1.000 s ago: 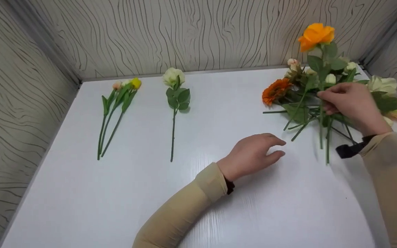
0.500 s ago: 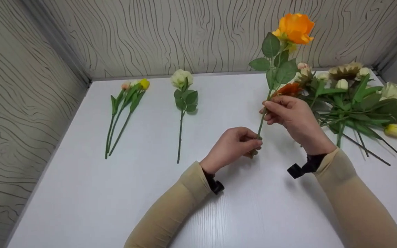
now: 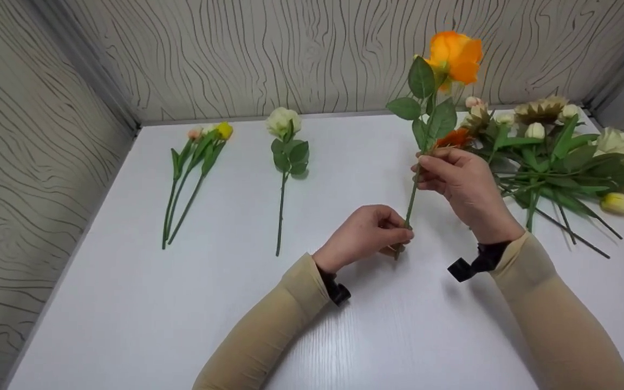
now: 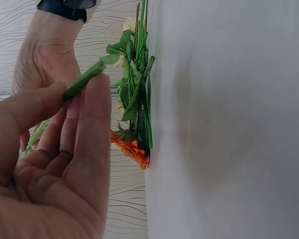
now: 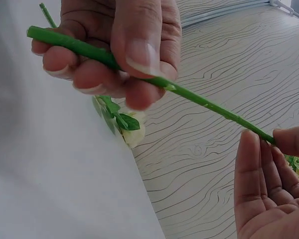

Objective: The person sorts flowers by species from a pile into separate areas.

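Note:
An orange rose [image 3: 455,57] stands nearly upright above the white table, leaning a little right. My right hand [image 3: 466,189] pinches its green stem just below the leaves. Lower down, my left hand [image 3: 363,235] holds the same stem between thumb and fingers. In the left wrist view the cut stem end [image 4: 84,82] pokes out past my left thumb. The right wrist view has the bare stem [image 5: 204,103] running between both hands; the bloom is mostly out of that view.
Mixed flowers lie heaped at the right, including an orange gerbera-like bloom [image 3: 454,137] and a yellow tulip [image 3: 619,203]. A white rose [image 3: 284,122] lies near the middle back. Several tulips [image 3: 195,179] lie left of it. Patterned walls [image 3: 312,54] border the white table [image 3: 128,325].
My right hand has drawn the orange rose leftward from the heap. My left hand, earlier free over the table, now holds the stem's lower part. Lately the rose has dipped slightly.

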Demonstrator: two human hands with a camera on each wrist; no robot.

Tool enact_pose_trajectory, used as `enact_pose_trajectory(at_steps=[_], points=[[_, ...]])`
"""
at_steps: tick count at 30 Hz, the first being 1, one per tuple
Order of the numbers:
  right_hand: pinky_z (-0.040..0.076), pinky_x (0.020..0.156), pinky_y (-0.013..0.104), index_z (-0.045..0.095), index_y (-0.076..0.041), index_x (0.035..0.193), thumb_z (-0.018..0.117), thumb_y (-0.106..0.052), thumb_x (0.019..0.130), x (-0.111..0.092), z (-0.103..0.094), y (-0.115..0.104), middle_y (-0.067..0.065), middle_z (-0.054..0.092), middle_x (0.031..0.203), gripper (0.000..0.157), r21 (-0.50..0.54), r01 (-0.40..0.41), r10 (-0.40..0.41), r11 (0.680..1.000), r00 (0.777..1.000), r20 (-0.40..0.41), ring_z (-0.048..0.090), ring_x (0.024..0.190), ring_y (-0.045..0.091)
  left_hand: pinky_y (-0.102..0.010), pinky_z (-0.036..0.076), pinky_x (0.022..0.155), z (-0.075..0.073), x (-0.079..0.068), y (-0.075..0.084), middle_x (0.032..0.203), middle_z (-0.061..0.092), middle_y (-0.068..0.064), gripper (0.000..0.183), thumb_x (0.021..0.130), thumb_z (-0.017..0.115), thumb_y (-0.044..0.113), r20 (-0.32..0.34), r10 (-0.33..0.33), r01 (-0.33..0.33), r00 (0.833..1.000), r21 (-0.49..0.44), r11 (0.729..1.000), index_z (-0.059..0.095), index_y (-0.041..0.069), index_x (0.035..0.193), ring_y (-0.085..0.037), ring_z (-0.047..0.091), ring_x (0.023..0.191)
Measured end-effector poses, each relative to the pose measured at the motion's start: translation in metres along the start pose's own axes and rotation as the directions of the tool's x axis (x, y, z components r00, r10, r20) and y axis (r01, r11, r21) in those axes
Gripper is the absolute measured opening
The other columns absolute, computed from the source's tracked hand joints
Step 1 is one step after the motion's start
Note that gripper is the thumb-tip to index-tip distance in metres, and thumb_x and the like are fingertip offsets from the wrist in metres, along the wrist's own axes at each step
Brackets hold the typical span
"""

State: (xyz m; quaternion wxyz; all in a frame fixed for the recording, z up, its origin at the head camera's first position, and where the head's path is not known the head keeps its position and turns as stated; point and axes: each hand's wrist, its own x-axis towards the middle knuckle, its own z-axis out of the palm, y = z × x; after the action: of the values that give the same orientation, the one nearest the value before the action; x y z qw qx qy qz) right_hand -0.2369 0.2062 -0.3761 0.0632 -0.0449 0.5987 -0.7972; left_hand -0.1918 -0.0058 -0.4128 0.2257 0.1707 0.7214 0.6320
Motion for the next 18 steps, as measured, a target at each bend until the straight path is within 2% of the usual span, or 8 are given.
enact_pose_trajectory(at_steps=[4, 11, 18], points=[[0.06, 0.077, 0.031, 0.068, 0.007, 0.116, 0.077, -0.015, 0.093, 0.0006, 0.0011, 0.003, 0.015, 0.072, 0.098, 0.033, -0.031, -0.015, 0.015, 0.999, 1.0, -0.002, 0.068, 0.08, 0.022, -0.033, 0.062, 0.071, -0.0014, 0.0007, 0.0001, 0.099, 0.074, -0.02, 0.006, 0.096, 0.074, 0.014, -0.037, 0.015, -0.016, 0.999, -0.017, 1.0, 0.074, 0.008, 0.097, -0.016, 0.072, 0.078], [0.06, 0.082, 0.034, 0.068, 0.005, 0.119, 0.079, -0.019, 0.093, -0.0008, 0.003, 0.0057, 0.016, 0.071, 0.105, 0.037, -0.093, -0.032, 0.032, 0.995, 0.999, -0.006, 0.07, 0.088, 0.024, -0.033, 0.061, 0.072, -0.0041, 0.0021, 0.001, 0.09, 0.073, -0.006, 0.007, 0.096, 0.074, 0.014, -0.124, 0.049, -0.054, 0.991, -0.035, 0.998, 0.073, 0.008, 0.101, -0.021, 0.073, 0.08], [0.06, 0.082, 0.035, 0.068, 0.005, 0.119, 0.078, -0.018, 0.093, -0.0009, 0.005, 0.0073, 0.016, 0.071, 0.104, 0.036, -0.109, -0.027, 0.028, 0.994, 1.0, 0.008, 0.071, 0.09, 0.025, -0.034, 0.062, 0.07, -0.0051, 0.0031, -0.0003, 0.088, 0.073, -0.006, 0.006, 0.096, 0.074, 0.011, -0.144, 0.039, -0.048, 0.989, -0.06, 0.997, 0.071, 0.007, 0.1, -0.022, 0.074, 0.078]])
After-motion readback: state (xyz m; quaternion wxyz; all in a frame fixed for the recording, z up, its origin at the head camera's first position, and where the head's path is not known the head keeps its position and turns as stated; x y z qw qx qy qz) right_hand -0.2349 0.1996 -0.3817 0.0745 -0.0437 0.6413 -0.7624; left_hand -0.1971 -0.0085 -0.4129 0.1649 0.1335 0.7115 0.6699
